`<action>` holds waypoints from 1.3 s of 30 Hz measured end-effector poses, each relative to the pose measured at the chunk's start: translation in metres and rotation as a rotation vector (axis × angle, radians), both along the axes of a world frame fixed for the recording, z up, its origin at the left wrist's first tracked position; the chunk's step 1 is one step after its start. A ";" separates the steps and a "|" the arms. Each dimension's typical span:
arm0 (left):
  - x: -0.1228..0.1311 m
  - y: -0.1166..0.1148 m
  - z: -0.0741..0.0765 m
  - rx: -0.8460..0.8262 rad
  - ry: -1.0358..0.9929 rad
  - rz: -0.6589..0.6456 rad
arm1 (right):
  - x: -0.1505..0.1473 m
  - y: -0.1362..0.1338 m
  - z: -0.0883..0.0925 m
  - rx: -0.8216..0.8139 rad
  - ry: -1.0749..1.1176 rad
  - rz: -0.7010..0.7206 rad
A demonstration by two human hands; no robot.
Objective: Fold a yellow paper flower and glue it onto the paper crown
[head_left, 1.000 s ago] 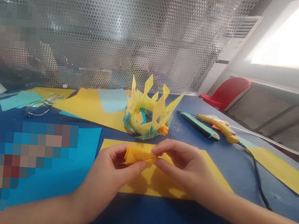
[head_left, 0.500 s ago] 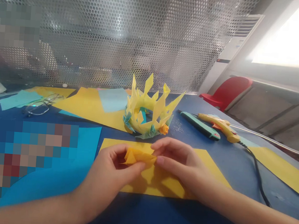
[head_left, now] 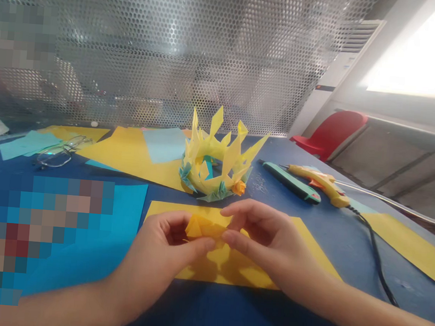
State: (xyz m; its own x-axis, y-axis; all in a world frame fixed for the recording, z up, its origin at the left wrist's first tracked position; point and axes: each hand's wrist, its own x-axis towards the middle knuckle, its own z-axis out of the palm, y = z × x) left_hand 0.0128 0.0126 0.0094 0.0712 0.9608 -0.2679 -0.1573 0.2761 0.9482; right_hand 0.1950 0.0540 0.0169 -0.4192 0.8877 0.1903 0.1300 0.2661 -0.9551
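Observation:
My left hand and my right hand meet above a yellow paper sheet lying on the blue table. Both pinch a small folded piece of orange-yellow paper between thumb and fingertips, left from the left side, right from the right. Just beyond the hands stands a spiky yellow paper crown with teal trim and a small orange paper flower at its base.
A teal utility knife and a yellow glue gun with a black cord lie at right. Glasses and loose teal and yellow sheets lie at left. A perforated metal screen backs the table; a red chair stands beyond.
The hands have shifted only slightly. The folded piece has turned a little between the fingertips and my right fingers have crept further onto it.

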 end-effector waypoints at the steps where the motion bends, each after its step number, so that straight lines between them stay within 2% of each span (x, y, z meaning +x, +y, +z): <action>1: 0.000 0.000 0.000 0.000 -0.008 -0.004 | 0.000 0.000 0.000 0.011 -0.001 -0.001; 8: 0.001 0.000 0.000 0.030 -0.045 -0.034 | 0.001 -0.002 -0.008 0.064 -0.042 0.078; 24: 0.001 -0.002 0.000 0.031 0.091 -0.060 | -0.003 -0.002 -0.003 0.010 0.016 0.008; 30: 0.002 -0.002 0.000 0.044 0.055 -0.068 | -0.002 -0.005 -0.002 0.183 -0.005 -0.057; 34: 0.002 -0.001 0.001 0.072 0.034 -0.099 | -0.001 -0.006 -0.003 0.345 -0.078 -0.016; 39: 0.001 -0.002 0.000 0.082 0.042 -0.111 | 0.000 -0.004 -0.004 0.416 -0.087 -0.027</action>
State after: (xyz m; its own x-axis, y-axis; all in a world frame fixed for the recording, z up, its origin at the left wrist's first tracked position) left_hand 0.0139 0.0108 0.0099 0.1684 0.9664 -0.1941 -0.0898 0.2111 0.9733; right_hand 0.1950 0.0496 0.0128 -0.4267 0.7538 0.4996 0.2175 0.6218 -0.7524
